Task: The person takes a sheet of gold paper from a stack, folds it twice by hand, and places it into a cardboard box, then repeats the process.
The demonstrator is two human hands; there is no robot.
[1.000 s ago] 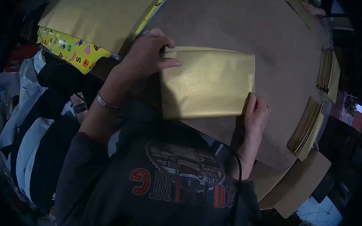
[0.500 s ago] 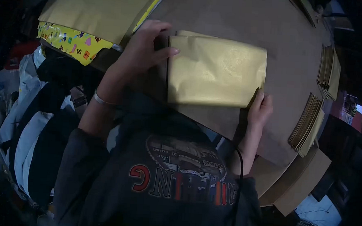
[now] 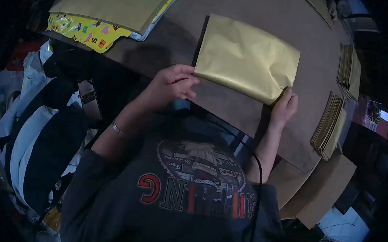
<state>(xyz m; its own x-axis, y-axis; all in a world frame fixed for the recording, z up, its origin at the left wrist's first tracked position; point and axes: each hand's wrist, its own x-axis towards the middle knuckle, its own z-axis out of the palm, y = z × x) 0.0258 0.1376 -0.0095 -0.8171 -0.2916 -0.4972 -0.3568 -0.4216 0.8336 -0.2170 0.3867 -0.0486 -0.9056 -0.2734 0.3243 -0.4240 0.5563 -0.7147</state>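
Note:
A folded sheet of gold paper (image 3: 250,56) lies tilted over the brown work surface, its near edge slanting down to the right. My right hand (image 3: 285,108) grips its near right corner, thumb on top, and the paper creases there. At the near left corner, my left hand (image 3: 174,82) has its index finger and thumb closed at the paper's edge, while the other fingers curl loosely below. The underside of the paper and the fingers beneath it are hidden.
At the upper left lies a stack of large gold sheets (image 3: 112,0) over yellow printed wrapping (image 3: 82,32). Two bundles of folded gold paper (image 3: 329,126) (image 3: 349,70) stand along the right edge. Below them is an open cardboard box (image 3: 324,189). A black cable (image 3: 260,168) runs past my right arm.
My left hand has come down from the paper's upper left to its near left corner. The paper has turned clockwise and its left end has moved away from me. My right hand keeps its grip.

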